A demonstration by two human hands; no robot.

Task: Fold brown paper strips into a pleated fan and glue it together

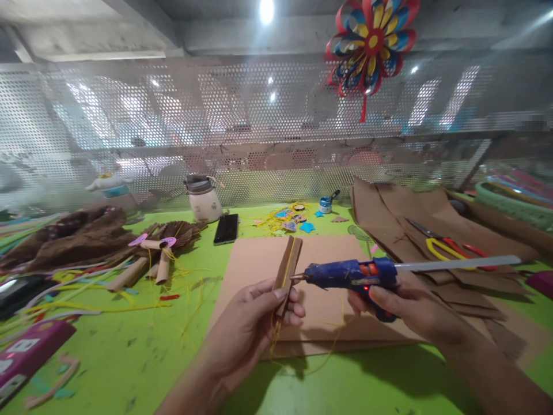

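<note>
The glue gun (341, 274) is dark blue with orange-red patches. Green covers the table (173, 369). At far right, the hanging flower (374, 43) mixes red, blue and yellow petals; the scissors' handles (449, 249) are yellow and red.

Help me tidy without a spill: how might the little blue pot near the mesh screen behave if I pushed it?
The blue pot looks small, so it is probably light and easily shifted. A dark handle sticks out of it, so catching that might tip it. Its rounded side suggests it could roll once over.
</note>
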